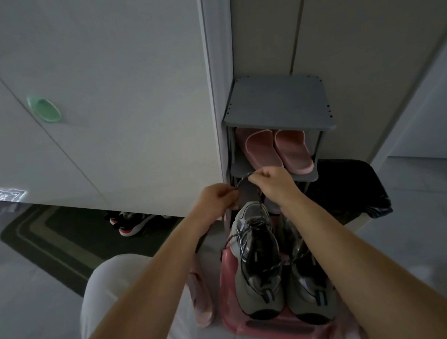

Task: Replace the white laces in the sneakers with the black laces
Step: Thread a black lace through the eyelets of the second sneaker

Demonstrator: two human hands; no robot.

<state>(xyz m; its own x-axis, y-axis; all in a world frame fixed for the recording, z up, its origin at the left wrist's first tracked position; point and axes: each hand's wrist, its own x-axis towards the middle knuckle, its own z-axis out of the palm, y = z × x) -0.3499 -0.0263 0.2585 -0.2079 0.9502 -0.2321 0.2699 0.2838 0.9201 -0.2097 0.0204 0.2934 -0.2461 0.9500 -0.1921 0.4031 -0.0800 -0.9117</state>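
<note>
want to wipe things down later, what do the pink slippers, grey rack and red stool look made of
Pink slippers: likely moulded foam or soft rubber, matte, smooth and seamless.
Grey rack: probably plastic shelves, matte, with small holes along the edges; legs too dark to judge.
Red stool: likely hard plastic, faint sheen, with a moulded slot in its top.

Left hand (219, 197), right hand (271, 181): pinch grip on black lace (242, 179) above grey sneakers (258, 283)
</note>
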